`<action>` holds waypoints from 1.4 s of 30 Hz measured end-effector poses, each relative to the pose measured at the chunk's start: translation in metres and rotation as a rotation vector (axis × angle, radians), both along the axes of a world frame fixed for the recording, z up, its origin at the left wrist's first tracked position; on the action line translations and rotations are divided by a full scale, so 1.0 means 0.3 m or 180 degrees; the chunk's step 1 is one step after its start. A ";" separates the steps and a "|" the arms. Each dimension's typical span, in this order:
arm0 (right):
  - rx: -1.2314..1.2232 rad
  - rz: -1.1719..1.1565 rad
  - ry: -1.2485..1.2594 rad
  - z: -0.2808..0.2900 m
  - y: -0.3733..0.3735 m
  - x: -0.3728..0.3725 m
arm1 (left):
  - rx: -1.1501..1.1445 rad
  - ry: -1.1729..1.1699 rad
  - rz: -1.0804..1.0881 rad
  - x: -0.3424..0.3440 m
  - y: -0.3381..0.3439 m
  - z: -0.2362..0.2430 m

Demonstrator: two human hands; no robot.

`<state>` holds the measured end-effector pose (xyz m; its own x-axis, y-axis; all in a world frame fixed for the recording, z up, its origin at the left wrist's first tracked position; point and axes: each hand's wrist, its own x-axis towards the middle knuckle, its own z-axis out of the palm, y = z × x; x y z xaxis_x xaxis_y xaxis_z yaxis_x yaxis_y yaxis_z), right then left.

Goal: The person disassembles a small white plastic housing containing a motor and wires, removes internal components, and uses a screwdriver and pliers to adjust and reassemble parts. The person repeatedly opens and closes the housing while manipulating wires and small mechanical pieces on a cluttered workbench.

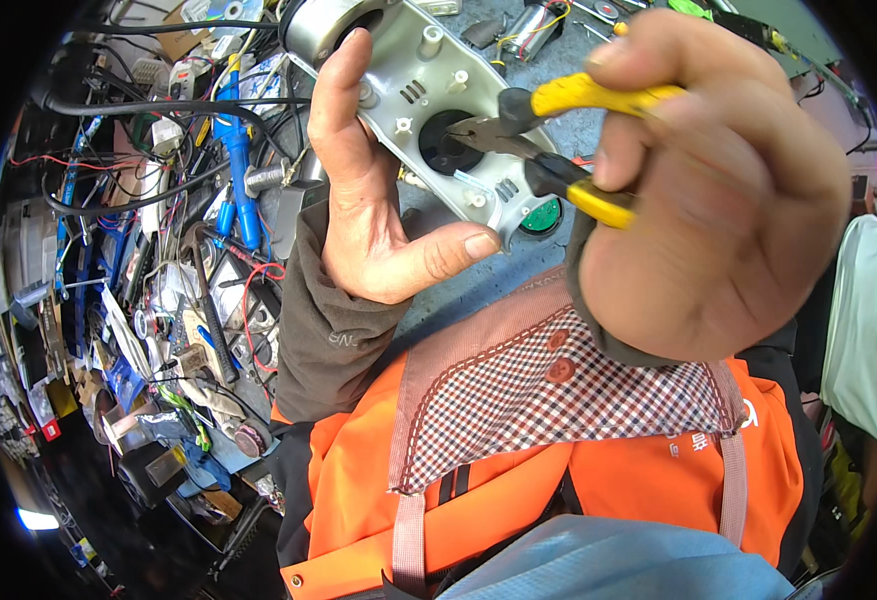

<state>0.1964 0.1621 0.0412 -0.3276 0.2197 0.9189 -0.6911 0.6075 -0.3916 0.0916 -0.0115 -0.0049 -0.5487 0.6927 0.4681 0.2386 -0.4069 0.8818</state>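
Observation:
My left hand (pixel 364 225) holds a light grey plastic housing (pixel 429 85), its thumb along the near end and its other fingers at the left side. Screw posts, slots and a dark round opening (pixel 451 142) show on the housing's inner face, and a wider round silvery part (pixel 321 30) is at its far end. In my right hand (pixel 709 190), blurred by motion, is a pair of pliers (pixel 599 100) with yellow and black handles. The jaws point left into the dark opening; whether they grip anything there I cannot tell.
Beneath lies a blue-grey bench (pixel 434 310) with a green round part (pixel 542 215) near the housing. A small metal motor (pixel 534 32) with wires sits behind. Leftward are heaped cables, a blue tool (pixel 237 165) and a hammer (pixel 214 310). White cloth (pixel 864 320) hangs at right.

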 end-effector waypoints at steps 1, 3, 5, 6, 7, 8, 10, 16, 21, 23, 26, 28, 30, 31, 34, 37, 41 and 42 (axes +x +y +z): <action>0.0058 0.0058 -0.0061 -0.008 0.005 0.002 | -0.0062 0.0126 -0.0046 -0.006 -0.001 -0.008; 0.0170 0.0182 -0.0224 -0.016 0.013 0.001 | -0.0125 0.0535 -0.0076 -0.024 0.001 -0.020; 0.0252 0.0287 -0.0365 -0.009 0.017 0.006 | -0.0111 0.1043 -0.0071 -0.044 0.003 -0.018; 0.0280 0.0330 -0.0421 -0.005 0.021 0.002 | -0.0051 0.1004 -0.0071 -0.042 0.008 -0.017; 0.0301 0.0375 -0.0473 -0.002 0.023 0.001 | 0.0003 0.0962 -0.0073 -0.038 0.010 -0.016; 0.0336 0.0402 -0.0524 -0.002 0.030 -0.002 | 0.0058 0.0928 -0.0080 -0.035 0.012 -0.016; 0.0401 0.0488 -0.0639 -0.002 0.027 -0.008 | 0.0063 0.0996 -0.0147 -0.044 0.007 -0.013; 0.0597 0.0603 -0.0889 -0.004 0.005 -0.010 | 0.0101 0.0830 -0.0189 -0.027 0.010 -0.029; 0.0774 0.0652 -0.0998 0.010 -0.004 -0.025 | -0.0162 0.1004 -0.0214 -0.042 -0.009 -0.006; 0.0861 0.0673 -0.1026 0.009 -0.005 -0.032 | -0.0200 0.1075 -0.0155 -0.047 -0.017 -0.011; 0.1058 0.0619 -0.1064 0.017 -0.016 -0.044 | -0.0140 0.0955 -0.0105 -0.060 -0.009 -0.019; 0.1082 0.0597 -0.1025 0.020 -0.017 -0.055 | -0.0095 0.0337 -0.0110 -0.047 -0.016 -0.003; 0.0891 0.0602 -0.0931 0.026 -0.018 -0.051 | 0.0080 -0.0316 -0.0104 -0.028 -0.011 0.010; 0.0785 0.0578 -0.0885 0.024 -0.017 -0.050 | 0.0076 -0.0196 -0.0101 -0.031 -0.013 0.009; 0.0725 0.0628 -0.0818 0.030 -0.027 -0.057 | 0.0005 0.0058 -0.0086 -0.033 -0.020 0.012; 0.0576 0.0712 -0.0892 0.053 -0.056 -0.031 | -0.0069 0.0044 -0.0086 -0.031 -0.011 0.021; 0.0933 0.0531 -0.0839 0.074 -0.018 -0.015 | -0.0117 -0.0024 -0.0094 -0.028 -0.007 0.016; 0.1100 0.0448 -0.0805 0.071 0.004 -0.014 | -0.0137 -0.0038 -0.0090 -0.024 -0.010 0.016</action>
<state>0.1923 0.1634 0.0624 -0.5560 -0.1489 0.8177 -0.6851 0.6392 -0.3494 0.0845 -0.0146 -0.0002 -0.5339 0.7274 0.4311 0.2169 -0.3750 0.9013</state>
